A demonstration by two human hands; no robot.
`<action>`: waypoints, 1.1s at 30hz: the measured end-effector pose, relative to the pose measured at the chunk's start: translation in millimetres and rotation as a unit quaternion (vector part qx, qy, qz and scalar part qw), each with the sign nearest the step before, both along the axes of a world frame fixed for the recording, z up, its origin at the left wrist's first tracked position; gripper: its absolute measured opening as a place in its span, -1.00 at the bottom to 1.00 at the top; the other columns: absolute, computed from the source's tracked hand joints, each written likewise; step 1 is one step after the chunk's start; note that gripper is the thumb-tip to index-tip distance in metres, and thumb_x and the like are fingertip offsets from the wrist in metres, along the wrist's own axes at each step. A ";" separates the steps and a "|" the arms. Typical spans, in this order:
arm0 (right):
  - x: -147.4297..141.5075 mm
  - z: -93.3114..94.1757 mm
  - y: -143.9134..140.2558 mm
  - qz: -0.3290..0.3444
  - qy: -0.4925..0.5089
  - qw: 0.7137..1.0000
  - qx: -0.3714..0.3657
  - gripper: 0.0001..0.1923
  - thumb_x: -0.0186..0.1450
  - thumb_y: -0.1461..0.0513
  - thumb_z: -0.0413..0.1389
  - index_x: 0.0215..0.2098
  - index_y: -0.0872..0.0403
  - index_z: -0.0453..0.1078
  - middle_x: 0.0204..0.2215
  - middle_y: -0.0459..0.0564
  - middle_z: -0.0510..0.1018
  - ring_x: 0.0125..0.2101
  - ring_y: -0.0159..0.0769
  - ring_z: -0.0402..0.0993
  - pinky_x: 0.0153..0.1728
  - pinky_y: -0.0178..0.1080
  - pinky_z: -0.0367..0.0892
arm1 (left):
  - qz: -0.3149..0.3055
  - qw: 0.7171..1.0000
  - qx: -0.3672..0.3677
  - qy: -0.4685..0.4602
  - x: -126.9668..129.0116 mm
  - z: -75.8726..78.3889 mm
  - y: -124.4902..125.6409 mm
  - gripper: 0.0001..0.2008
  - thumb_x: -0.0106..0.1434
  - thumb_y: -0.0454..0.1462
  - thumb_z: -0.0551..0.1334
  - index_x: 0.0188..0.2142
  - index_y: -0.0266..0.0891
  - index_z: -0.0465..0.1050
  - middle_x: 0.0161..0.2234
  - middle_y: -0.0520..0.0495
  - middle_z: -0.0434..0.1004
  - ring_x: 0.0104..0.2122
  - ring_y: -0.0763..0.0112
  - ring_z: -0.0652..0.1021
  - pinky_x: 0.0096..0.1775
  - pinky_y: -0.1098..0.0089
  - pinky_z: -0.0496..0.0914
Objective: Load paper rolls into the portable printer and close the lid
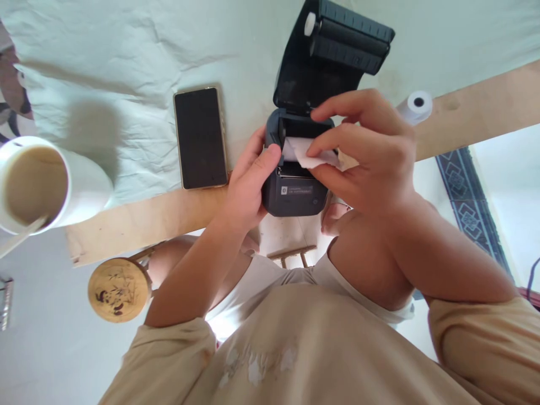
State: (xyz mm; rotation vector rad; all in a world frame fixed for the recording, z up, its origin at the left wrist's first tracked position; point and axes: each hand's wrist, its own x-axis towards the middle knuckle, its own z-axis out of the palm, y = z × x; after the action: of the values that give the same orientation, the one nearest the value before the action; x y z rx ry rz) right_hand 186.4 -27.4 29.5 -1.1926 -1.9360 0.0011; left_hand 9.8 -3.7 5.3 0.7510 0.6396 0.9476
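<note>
A small dark portable receipt printer [295, 197] is held over the table's near edge, its lid [323, 73] swung up and back. My left hand [253, 180] grips the printer's left side, the thumb on the rim of the paper bay. White paper [307, 154] lies in the bay and sticks out of it. With thumb and finger my right hand [367, 149] pinches this paper, while the index finger reaches near the lid's hinge. Behind the right hand lies a white paper roll [417, 107] with a dark core, partly hidden.
A smartphone [201, 138] with a dark screen lies left of the printer. At the far left stands a white mug [86, 180] of milky brown drink with a spoon. A pale cloth [139, 34] covers the wooden table [139, 225]. A round stool [120, 289] is below.
</note>
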 end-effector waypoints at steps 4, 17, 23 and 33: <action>-2.1 -4.1 -3.3 0.020 -0.012 0.999 0.022 -0.94 0.30 0.25 0.22 -0.36 0.01 0.50 -0.40 -0.09 0.53 -0.36 -0.33 0.45 -0.34 -0.17 0.30 | -0.010 0.999 0.033 -0.004 -2.2 -6.6 0.9 -0.59 0.23 -0.13 0.41 0.04 -0.11 0.47 -0.09 -0.03 0.62 0.01 0.18 0.61 -0.05 0.30 0.54; 17.7 -4.9 7.7 0.005 0.165 0.986 -0.009 -0.55 0.37 0.07 0.11 0.21 -0.12 0.27 0.23 -0.01 0.35 0.28 -0.12 0.32 0.07 -0.10 0.39 | 0.009 0.991 0.108 0.082 -1.3 -16.3 6.5 -0.38 -0.05 -0.26 0.47 0.05 -0.02 0.45 -0.11 0.00 0.58 -0.13 0.22 0.62 -0.14 0.29 0.51; 20.8 -10.3 5.4 0.056 0.173 0.983 -0.030 -0.63 0.48 0.12 -0.05 0.20 0.00 0.28 0.12 0.00 0.47 0.17 -0.25 0.45 0.26 -0.10 0.34 | 0.008 0.987 0.140 0.077 0.2 -20.8 9.3 -0.48 -0.04 -0.22 0.50 -0.05 -0.07 0.49 -0.19 0.00 0.56 -0.28 0.34 0.56 -0.26 0.36 0.42; 14.4 -29.6 12.6 0.139 0.220 0.940 -0.219 -0.32 0.32 -0.30 0.04 0.19 -0.10 0.13 0.20 -0.17 0.39 0.08 -0.41 0.41 0.11 -0.24 0.48 | 0.002 0.983 0.178 0.048 6.9 -23.5 15.0 -0.55 0.10 -0.02 0.49 -0.06 -0.02 0.49 -0.19 0.10 0.59 -0.19 0.30 0.54 -0.19 0.24 0.42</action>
State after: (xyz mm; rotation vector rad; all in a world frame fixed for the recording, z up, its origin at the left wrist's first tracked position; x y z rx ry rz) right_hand 200.8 -14.8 -0.1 -1.0624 -1.7221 0.8178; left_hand 16.7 11.3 -18.2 1.1183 0.5612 1.0481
